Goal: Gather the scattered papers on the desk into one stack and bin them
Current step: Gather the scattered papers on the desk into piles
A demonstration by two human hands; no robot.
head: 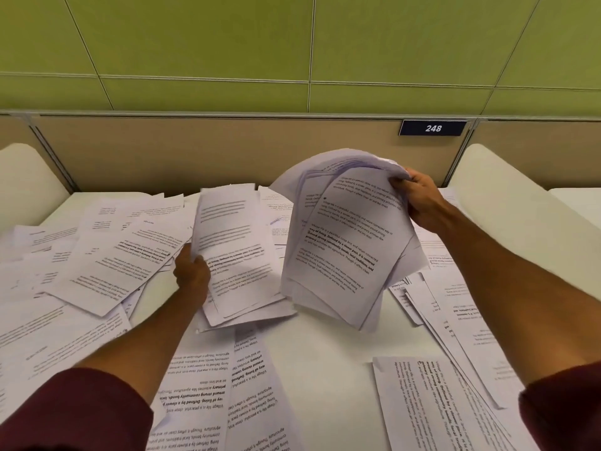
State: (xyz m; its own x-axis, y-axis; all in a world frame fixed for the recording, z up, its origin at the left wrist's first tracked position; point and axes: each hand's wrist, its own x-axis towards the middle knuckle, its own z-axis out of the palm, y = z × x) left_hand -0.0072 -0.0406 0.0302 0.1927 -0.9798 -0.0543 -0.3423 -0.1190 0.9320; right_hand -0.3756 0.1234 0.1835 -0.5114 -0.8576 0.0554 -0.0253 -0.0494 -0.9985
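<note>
left hand (192, 271) fingers: hidden behind held sheets (234, 242) | desk papers (195, 385): cut by bottom edge | far print (104, 214): blurred

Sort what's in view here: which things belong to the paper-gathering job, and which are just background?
Belongs to the job: bundle of papers gripped by the right hand; sheets gripped by the left hand; scattered papers on the desk.
Just there: number plate 248; beige partition; green wall.

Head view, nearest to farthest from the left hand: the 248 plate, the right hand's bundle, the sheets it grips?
1. Gripped sheets: in the left hand itself, centre.
2. Bundle: raised to its right, in the right hand.
3. 248 plate: on the back partition, far right.
</note>
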